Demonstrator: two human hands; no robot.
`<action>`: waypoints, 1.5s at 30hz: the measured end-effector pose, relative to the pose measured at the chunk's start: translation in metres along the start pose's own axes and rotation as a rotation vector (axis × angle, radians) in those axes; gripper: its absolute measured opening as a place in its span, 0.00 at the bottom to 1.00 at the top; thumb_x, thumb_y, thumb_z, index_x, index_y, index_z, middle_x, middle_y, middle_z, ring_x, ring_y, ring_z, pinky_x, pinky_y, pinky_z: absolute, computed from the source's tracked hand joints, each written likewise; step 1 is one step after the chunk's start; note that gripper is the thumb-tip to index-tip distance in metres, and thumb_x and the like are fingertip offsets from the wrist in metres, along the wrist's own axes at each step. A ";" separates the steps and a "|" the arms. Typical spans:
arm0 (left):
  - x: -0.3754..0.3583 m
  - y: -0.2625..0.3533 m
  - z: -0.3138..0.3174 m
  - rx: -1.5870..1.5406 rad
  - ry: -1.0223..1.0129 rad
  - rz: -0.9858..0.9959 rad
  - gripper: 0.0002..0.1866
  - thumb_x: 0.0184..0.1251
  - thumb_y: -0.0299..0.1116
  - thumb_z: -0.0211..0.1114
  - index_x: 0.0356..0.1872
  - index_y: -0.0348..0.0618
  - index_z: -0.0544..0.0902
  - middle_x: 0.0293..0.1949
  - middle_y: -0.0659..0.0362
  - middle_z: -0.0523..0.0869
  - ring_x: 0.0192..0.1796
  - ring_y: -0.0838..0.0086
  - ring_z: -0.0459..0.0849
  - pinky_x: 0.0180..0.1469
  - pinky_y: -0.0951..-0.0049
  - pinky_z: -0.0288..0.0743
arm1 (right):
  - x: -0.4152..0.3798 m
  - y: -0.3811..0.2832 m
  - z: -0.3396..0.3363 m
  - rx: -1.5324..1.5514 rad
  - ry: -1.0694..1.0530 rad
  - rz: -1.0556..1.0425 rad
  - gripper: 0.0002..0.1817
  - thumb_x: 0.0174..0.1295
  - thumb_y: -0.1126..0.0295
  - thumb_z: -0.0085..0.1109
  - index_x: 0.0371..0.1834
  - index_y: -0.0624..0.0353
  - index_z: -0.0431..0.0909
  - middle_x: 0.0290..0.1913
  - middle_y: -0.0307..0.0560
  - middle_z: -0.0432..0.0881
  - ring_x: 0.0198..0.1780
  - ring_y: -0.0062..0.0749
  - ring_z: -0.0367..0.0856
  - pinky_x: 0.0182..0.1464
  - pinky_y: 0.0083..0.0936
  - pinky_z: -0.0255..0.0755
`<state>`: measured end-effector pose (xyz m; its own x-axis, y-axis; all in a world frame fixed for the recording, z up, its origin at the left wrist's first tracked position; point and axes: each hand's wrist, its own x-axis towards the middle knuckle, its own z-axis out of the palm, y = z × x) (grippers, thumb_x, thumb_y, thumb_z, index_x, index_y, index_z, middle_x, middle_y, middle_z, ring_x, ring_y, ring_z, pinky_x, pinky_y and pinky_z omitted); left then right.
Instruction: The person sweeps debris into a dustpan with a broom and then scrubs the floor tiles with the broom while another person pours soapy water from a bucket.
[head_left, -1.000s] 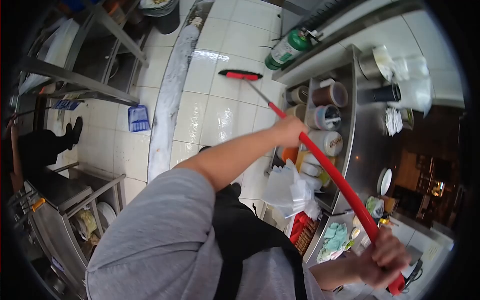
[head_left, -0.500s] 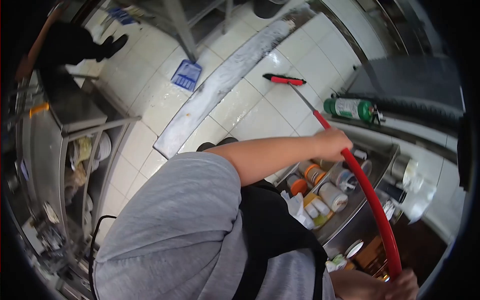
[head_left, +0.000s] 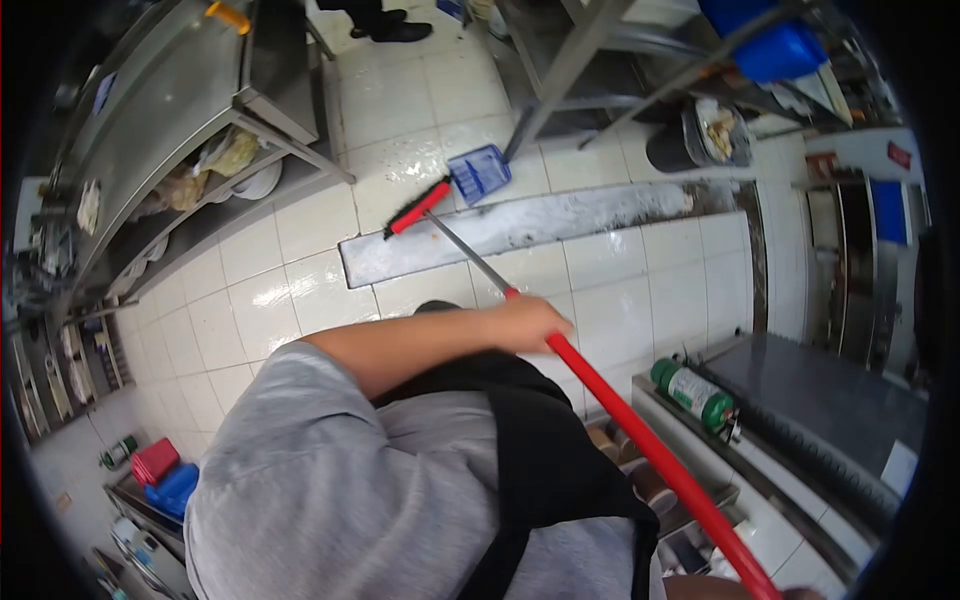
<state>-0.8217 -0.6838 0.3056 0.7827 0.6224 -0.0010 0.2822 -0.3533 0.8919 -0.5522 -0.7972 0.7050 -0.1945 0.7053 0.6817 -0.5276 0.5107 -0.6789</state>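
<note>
My left hand [head_left: 525, 325] is closed around the red pole of a broom [head_left: 640, 440], where the red part meets the grey metal shaft. Only a sliver of my right hand [head_left: 803, 593] shows at the bottom edge, at the pole's upper end; its fingers are mostly cut off. The red broom head [head_left: 418, 208] with dark bristles is on the floor, across the left part of a whitish, wet-looking strip [head_left: 560, 228]. Just beyond it lies a blue dustpan [head_left: 480, 172], very near the bristles' far end.
Steel tables stand at the left [head_left: 170, 100] and the back [head_left: 570, 60]. A dark bin [head_left: 680, 148] holds waste. A green cylinder [head_left: 692, 393] lies by a grey-topped unit [head_left: 820, 390] at right. Another person's dark shoes [head_left: 400, 28] are at the top. Some tiles [head_left: 400, 165] look wet.
The broom head has swung left across the strip, from the tiles on its near side to beside the dustpan. My left hand moved left with the pole. The view has turned.
</note>
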 end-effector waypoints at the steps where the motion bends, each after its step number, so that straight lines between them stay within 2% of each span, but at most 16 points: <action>1: -0.005 -0.024 -0.021 0.069 0.092 -0.041 0.17 0.56 0.44 0.67 0.21 0.44 0.73 0.24 0.50 0.78 0.32 0.52 0.79 0.33 0.56 0.70 | 0.003 0.028 -0.014 0.050 -0.049 -0.013 0.21 0.63 0.68 0.54 0.12 0.47 0.59 0.08 0.28 0.62 0.08 0.12 0.59 0.16 0.14 0.54; 4: -0.016 -0.082 -0.084 0.269 0.455 -0.042 0.15 0.55 0.37 0.69 0.22 0.42 0.72 0.25 0.53 0.77 0.34 0.53 0.76 0.37 0.58 0.69 | 0.014 0.118 -0.042 0.075 -0.320 -0.008 0.18 0.61 0.71 0.50 0.14 0.47 0.59 0.13 0.31 0.65 0.15 0.15 0.64 0.22 0.20 0.61; 5: -0.019 -0.079 -0.097 0.264 0.504 -0.182 0.14 0.54 0.36 0.71 0.26 0.43 0.73 0.28 0.55 0.77 0.37 0.55 0.75 0.40 0.60 0.69 | -0.012 0.143 -0.056 0.220 -0.057 0.121 0.19 0.52 0.74 0.55 0.09 0.47 0.59 0.14 0.32 0.72 0.15 0.18 0.70 0.18 0.21 0.63; 6: -0.016 -0.076 -0.101 0.266 0.570 -0.158 0.13 0.54 0.34 0.71 0.28 0.43 0.73 0.30 0.55 0.77 0.39 0.56 0.75 0.42 0.60 0.69 | -0.015 0.190 -0.029 -0.680 0.042 -0.022 0.19 0.52 0.74 0.58 0.09 0.50 0.61 0.16 0.33 0.74 0.15 0.21 0.70 0.20 0.18 0.64; 7: -0.013 -0.073 -0.104 0.265 0.632 -0.130 0.13 0.54 0.33 0.71 0.30 0.44 0.73 0.32 0.54 0.77 0.41 0.56 0.75 0.45 0.61 0.70 | -0.002 0.216 -0.027 -1.001 -0.270 0.216 0.15 0.55 0.75 0.56 0.14 0.52 0.64 0.19 0.35 0.75 0.17 0.24 0.72 0.23 0.21 0.66; 9: -0.010 -0.093 -0.108 0.267 0.806 -0.162 0.13 0.54 0.32 0.71 0.31 0.43 0.73 0.34 0.53 0.77 0.42 0.56 0.75 0.47 0.61 0.70 | -0.015 0.299 -0.038 -0.140 -0.205 0.182 0.08 0.47 0.81 0.56 0.17 0.63 0.68 0.20 0.50 0.75 0.24 0.42 0.76 0.35 0.39 0.74; 13: -0.032 -0.183 -0.122 0.472 1.103 -0.403 0.14 0.55 0.31 0.71 0.34 0.40 0.74 0.44 0.49 0.78 0.48 0.52 0.76 0.53 0.60 0.70 | -0.038 0.390 -0.013 -0.271 -0.401 0.186 0.07 0.44 0.88 0.56 0.20 0.65 0.71 0.23 0.51 0.72 0.26 0.47 0.73 0.39 0.35 0.73; 18: 0.003 -0.114 -0.132 0.348 1.052 -0.284 0.09 0.52 0.28 0.70 0.29 0.42 0.77 0.35 0.51 0.80 0.44 0.52 0.77 0.48 0.59 0.72 | -0.003 0.323 -0.038 -0.484 -0.203 0.277 0.02 0.49 0.81 0.60 0.27 0.65 0.78 0.27 0.48 0.81 0.30 0.37 0.81 0.42 0.40 0.76; 19: 0.016 -0.089 -0.126 0.329 1.042 -0.226 0.08 0.50 0.28 0.70 0.27 0.43 0.77 0.34 0.53 0.80 0.43 0.53 0.78 0.46 0.59 0.72 | 0.036 0.269 -0.017 -0.883 -0.296 0.369 0.11 0.58 0.73 0.52 0.19 0.61 0.67 0.18 0.44 0.72 0.21 0.30 0.71 0.29 0.29 0.68; 21: 0.034 -0.040 -0.113 0.236 0.972 -0.064 0.09 0.48 0.31 0.70 0.26 0.45 0.76 0.29 0.56 0.80 0.40 0.57 0.79 0.42 0.60 0.72 | 0.066 0.236 -0.027 -0.295 -0.233 0.237 0.18 0.65 0.63 0.51 0.17 0.53 0.63 0.15 0.36 0.68 0.16 0.19 0.67 0.26 0.23 0.61; 25: 0.034 0.022 -0.100 0.136 0.766 0.015 0.11 0.49 0.36 0.68 0.24 0.46 0.75 0.25 0.57 0.79 0.35 0.57 0.80 0.37 0.57 0.72 | 0.099 0.172 -0.022 -0.184 -0.234 0.270 0.23 0.64 0.63 0.56 0.11 0.47 0.61 0.09 0.30 0.67 0.11 0.14 0.64 0.23 0.16 0.61; 28: 0.011 0.019 -0.098 0.072 0.617 0.013 0.14 0.52 0.40 0.68 0.23 0.47 0.72 0.23 0.57 0.78 0.32 0.56 0.80 0.34 0.57 0.71 | 0.111 0.157 -0.015 -0.137 -0.287 0.289 0.25 0.67 0.51 0.51 0.15 0.52 0.62 0.14 0.35 0.62 0.14 0.23 0.62 0.24 0.24 0.59; 31: -0.028 -0.015 -0.102 0.089 0.546 -0.097 0.14 0.53 0.41 0.67 0.23 0.47 0.72 0.23 0.56 0.79 0.30 0.53 0.80 0.30 0.54 0.70 | 0.124 0.170 -0.001 -0.053 -0.368 0.350 0.24 0.62 0.63 0.60 0.09 0.46 0.61 0.07 0.27 0.65 0.09 0.12 0.64 0.21 0.11 0.60; 39: -0.120 -0.050 -0.138 0.136 0.771 -0.269 0.19 0.59 0.43 0.64 0.16 0.44 0.69 0.17 0.52 0.75 0.25 0.52 0.78 0.28 0.55 0.68 | 0.132 0.247 0.094 0.108 -0.528 0.284 0.21 0.60 0.64 0.61 0.12 0.50 0.63 0.08 0.27 0.67 0.09 0.12 0.64 0.18 0.12 0.60; 41: -0.110 -0.053 -0.138 0.172 0.872 -0.241 0.18 0.57 0.43 0.65 0.17 0.45 0.71 0.18 0.52 0.76 0.26 0.51 0.78 0.28 0.55 0.69 | 0.143 0.240 0.107 -0.022 -0.502 0.309 0.21 0.68 0.58 0.47 0.17 0.53 0.61 0.15 0.35 0.61 0.14 0.24 0.60 0.23 0.30 0.58; 45: -0.090 -0.016 -0.145 0.085 0.792 -0.175 0.09 0.45 0.40 0.65 0.19 0.47 0.78 0.21 0.52 0.80 0.29 0.52 0.80 0.31 0.54 0.71 | 0.174 0.203 0.087 0.012 -0.619 0.316 0.21 0.66 0.54 0.46 0.18 0.52 0.62 0.16 0.35 0.62 0.16 0.25 0.62 0.28 0.31 0.60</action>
<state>-0.9769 -0.6328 0.3566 0.1081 0.9714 0.2113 0.4303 -0.2373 0.8709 -0.7655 -0.6133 0.7098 -0.7743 0.4072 0.4844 -0.3762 0.3193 -0.8698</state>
